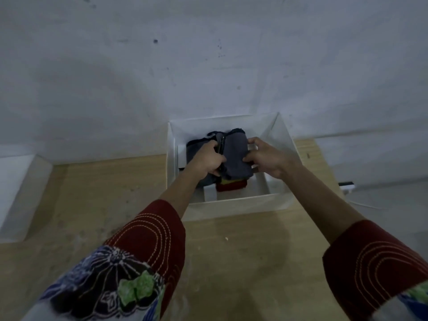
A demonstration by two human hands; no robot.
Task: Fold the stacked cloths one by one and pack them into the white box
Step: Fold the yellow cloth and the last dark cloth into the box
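Note:
A white box (234,206) stands on the wooden table against the wall. Inside it lies a folded grey cloth (235,156) on top of other folded cloths, with a red cloth (231,185) and a strip of yellow showing beneath its near edge. Both of my hands reach into the box. My left hand (208,162) grips the grey cloth's left side, fingers curled over it. My right hand (264,158) holds the cloth's right edge, with thumb and fingers curled round it. The box floor under the cloths is mostly hidden.
A white box lid (20,193) lies at the table's left edge. A small white device with a cable (346,186) sits at the right, beyond the table. A grey-white wall rises right behind the box. Bare wooden tabletop (231,262) stretches in front of the box.

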